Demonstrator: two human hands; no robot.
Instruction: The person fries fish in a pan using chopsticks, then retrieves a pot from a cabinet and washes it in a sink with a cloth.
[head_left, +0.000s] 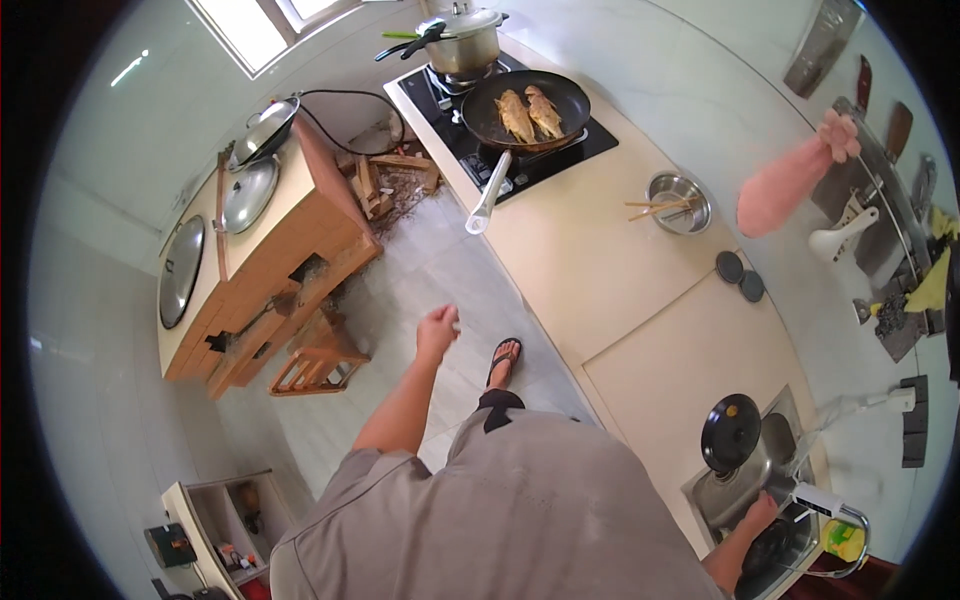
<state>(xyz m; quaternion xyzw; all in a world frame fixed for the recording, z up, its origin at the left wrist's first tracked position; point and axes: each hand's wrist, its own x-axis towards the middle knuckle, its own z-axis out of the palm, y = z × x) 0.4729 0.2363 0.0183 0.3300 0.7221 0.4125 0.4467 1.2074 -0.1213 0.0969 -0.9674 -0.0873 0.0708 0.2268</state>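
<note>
My left hand (439, 330) hangs over the tiled floor with its fingers loosely curled, and I see nothing in it. My right hand (761, 511) reaches over the metal sink (724, 501), close to the tap (821, 501); its fingers are too small and partly turned away to tell whether they grip anything. Beside it stands a dark round lid (730, 433) at the sink's edge. Dark cookware (766, 546) lies in the basin below my wrist. Two browned fish (529, 116) lie in a black frying pan (486, 124) on the gas hob (592, 146).
A pressure cooker (465, 49) stands on the rear burner. The pan's handle (491, 195) juts past the counter edge. A steel bowl with chopsticks (679, 202) sits on the counter (577, 270). Left are a brick stove (277, 292) and a wooden chair (319, 371).
</note>
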